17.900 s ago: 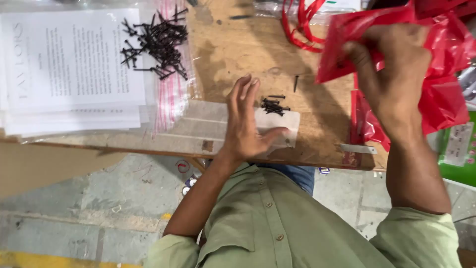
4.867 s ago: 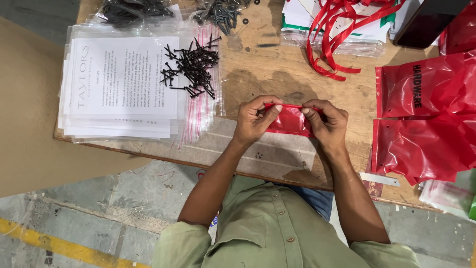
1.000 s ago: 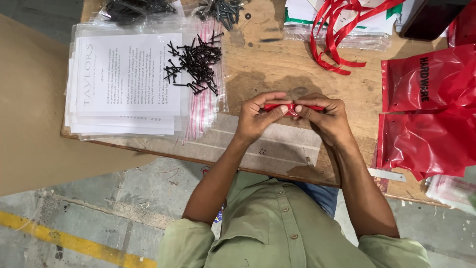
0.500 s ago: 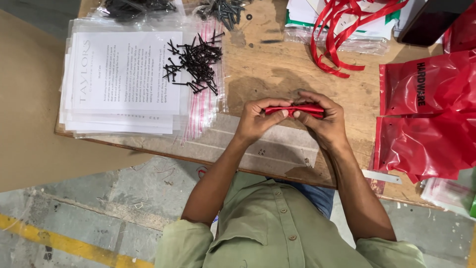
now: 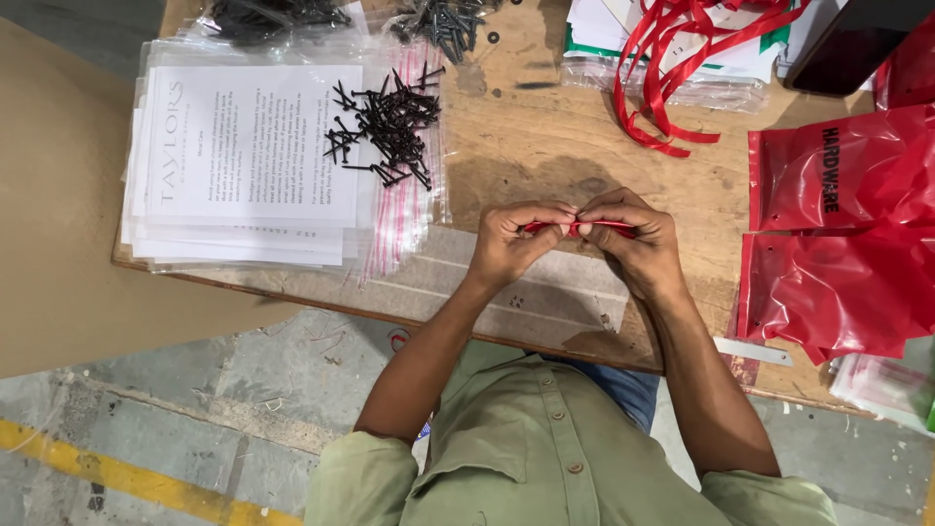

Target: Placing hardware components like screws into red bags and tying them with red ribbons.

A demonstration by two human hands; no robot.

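- I am pinching a small red plastic bag (image 5: 604, 227), folded or rolled into a narrow strip, between both my hands above the wooden table (image 5: 545, 136).
- My left hand (image 5: 511, 244) is closing thumb and forefinger tight on the left end of the strip, with the other fingers curled in beside them.
- My right hand (image 5: 633, 244) is clamping the right part of the same strip, fingers curled over its top edge and the thumb tucked beneath, so most of the red is hiding under my knuckles.
- The fingertips of the two hands are meeting at the middle of the strip, touching each other.
- Whether the strip is resting on the table or hanging just above it, I cannot tell.
- A clear sheet with pale stripes (image 5: 545, 292) is lying on the table edge right under my hands.
- To my left, a loose pile of black screws (image 5: 385, 127) is sitting on a stack of clear zip bags holding printed paper sheets (image 5: 248, 146).
- To my right, well apart from my hands, flat red bags (image 5: 838, 244) are lying stacked, and red ribbon (image 5: 672, 68) is curling at the far edge.
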